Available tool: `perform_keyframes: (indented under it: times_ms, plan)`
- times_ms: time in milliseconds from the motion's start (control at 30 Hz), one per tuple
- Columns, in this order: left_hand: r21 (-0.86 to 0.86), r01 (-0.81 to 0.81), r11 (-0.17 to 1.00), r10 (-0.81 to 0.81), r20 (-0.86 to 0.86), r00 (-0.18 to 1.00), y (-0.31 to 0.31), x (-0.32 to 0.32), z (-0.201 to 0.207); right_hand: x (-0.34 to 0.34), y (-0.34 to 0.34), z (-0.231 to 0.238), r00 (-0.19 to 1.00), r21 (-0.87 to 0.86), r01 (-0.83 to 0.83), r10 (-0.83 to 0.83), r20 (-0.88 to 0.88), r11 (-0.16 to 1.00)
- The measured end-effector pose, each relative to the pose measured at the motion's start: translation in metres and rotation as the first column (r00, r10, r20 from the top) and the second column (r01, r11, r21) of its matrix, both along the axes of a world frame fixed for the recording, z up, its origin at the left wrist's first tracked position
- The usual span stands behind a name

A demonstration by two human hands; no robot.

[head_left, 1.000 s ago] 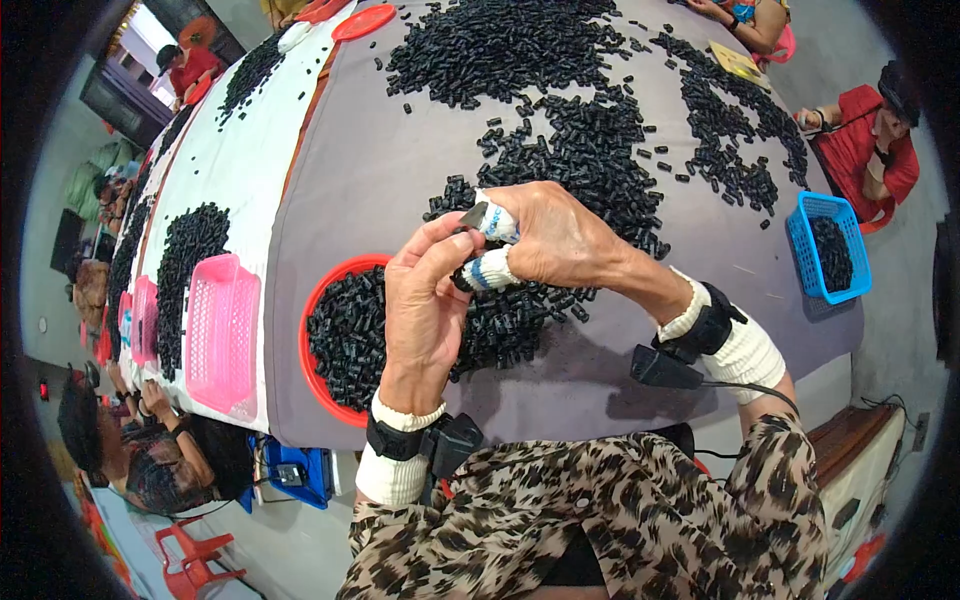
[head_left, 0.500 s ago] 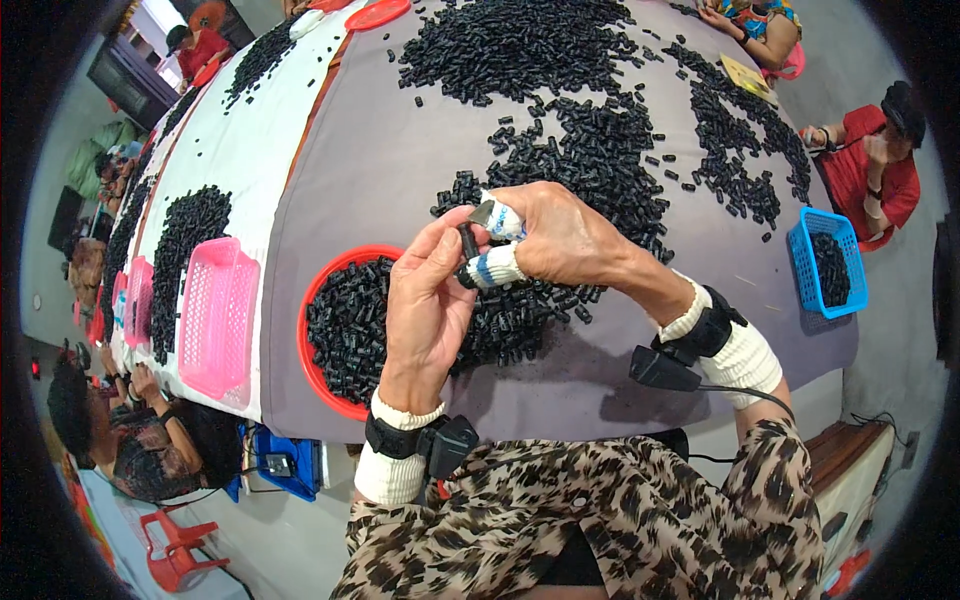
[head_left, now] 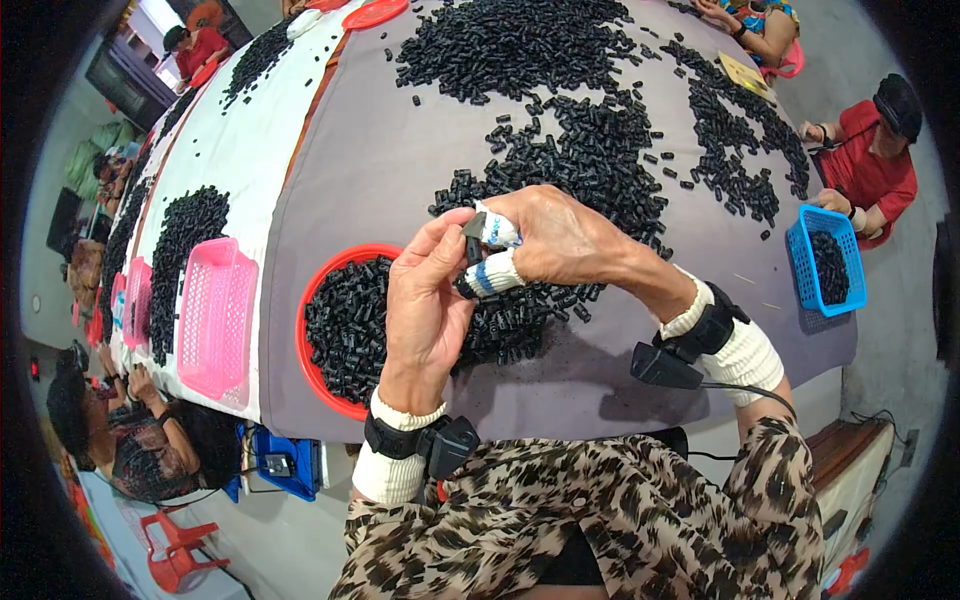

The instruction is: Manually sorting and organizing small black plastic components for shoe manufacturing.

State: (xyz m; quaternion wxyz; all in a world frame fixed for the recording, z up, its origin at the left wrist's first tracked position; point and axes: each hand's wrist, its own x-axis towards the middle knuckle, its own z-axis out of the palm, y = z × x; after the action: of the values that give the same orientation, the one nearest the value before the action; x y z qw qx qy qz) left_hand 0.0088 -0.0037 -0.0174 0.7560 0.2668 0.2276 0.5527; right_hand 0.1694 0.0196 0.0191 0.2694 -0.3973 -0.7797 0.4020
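Near the middle of the frame both hands meet over the grey-covered bench (head_left: 400, 160). The left hand (head_left: 425, 305) has thumb and forefinger pressed together on a small black tubular piece (head_left: 472, 238), and the right hand (head_left: 555, 240), two of its fingers wrapped in white cloth tape, pinches the same piece from the other side. The piece is held in the air, just above the red round tray (head_left: 318, 380) full of like black pieces, which sits at the bench's near edge, centre left. A large loose heap of black pieces (head_left: 560, 130) spreads across the upper middle of the frame. A pink basket (head_left: 215, 315) lies at the left, a blue basket (head_left: 825, 260) at the right beside a person in red.

By the look of it, the step in hand is fitting or checking a single piece between the fingertips. The next move would call for a steady two-handed pinch and a short, careful release over the tray
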Motion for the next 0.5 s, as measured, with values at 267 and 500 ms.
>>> perform_keyframes:
  times_ms: [267, 500]
  plan:
    - [-0.007, -0.026, 1.000, 0.026, -0.017, 1.000, 0.000, 0.002, 0.000, 0.002, 0.002, -0.003, 0.999, 0.018, -0.003, 0.002, 0.036, 1.000]
    - [0.012, -0.035, 0.999, 0.036, -0.030, 0.999, 0.000, 0.003, -0.001, 0.000, 0.001, -0.009, 0.999, 0.029, -0.024, 0.025, -0.027, 0.999]
